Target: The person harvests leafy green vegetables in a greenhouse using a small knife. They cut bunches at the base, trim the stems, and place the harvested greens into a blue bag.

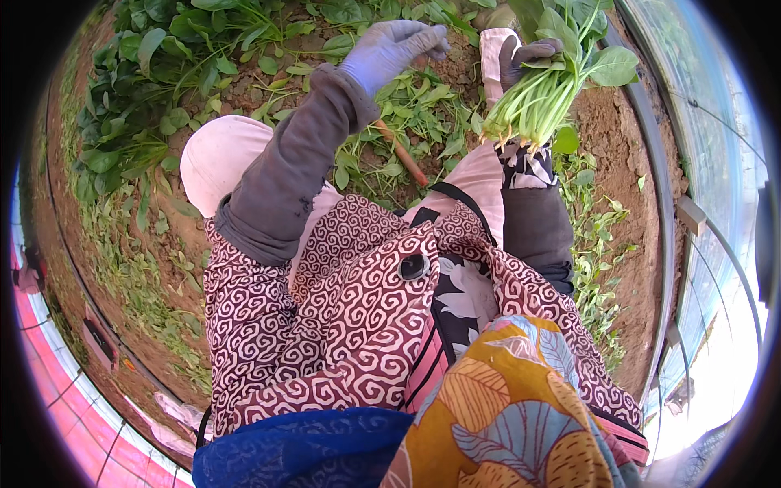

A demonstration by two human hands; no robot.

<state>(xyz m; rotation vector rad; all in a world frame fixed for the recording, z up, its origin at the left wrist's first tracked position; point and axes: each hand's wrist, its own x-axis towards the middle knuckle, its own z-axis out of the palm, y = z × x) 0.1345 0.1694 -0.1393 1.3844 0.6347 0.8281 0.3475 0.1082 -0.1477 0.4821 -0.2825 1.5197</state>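
My left hand (396,50), in a purple-grey glove, hovers over the picked ground with its fingers drawn together; I see nothing between them. My right hand (526,60), in a dark glove, grips a bunch of spinach (540,100). The bunch's pale stems and pinkish root ends point back towards me, and its broad leaves spread away beyond the hand. Between my legs, an orange-red tool handle (401,152) lies among loose leaves; its far end is hidden by my left sleeve.
Uncut spinach plants (128,104) stand densely at the front left. Scattered leaves (427,100) cover the soil between my legs. Along the right runs a dark rail (656,183) beside clear plastic sheeting (708,122). My pink-clad knee (223,158) is bent at the left.
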